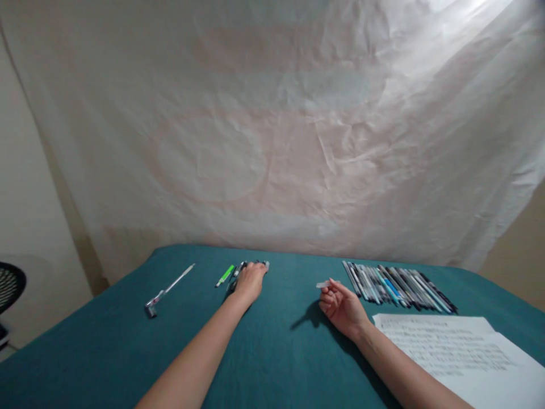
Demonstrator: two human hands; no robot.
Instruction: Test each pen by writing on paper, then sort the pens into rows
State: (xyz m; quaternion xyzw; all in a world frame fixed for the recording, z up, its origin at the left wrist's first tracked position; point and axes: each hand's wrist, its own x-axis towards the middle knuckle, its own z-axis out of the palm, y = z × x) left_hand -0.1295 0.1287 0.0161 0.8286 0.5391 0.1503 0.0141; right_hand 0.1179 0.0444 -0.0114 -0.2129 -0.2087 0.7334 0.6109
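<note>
The right hand [344, 312] pinches a clear piece [322, 285] between its fingers, above the table [272, 352]. The left hand [250, 281] covers part of the small items [239, 268] near the green marker [225, 275]; I cannot tell its grip. Pens [395, 287] lie beyond the paper [451, 343].

I see a matt tablecloth [272, 352], a crinkled backdrop [298, 142] with a plasticky sheen, smooth plastic-looking pens [390, 287] and matt paper sheets [447, 341].
</note>
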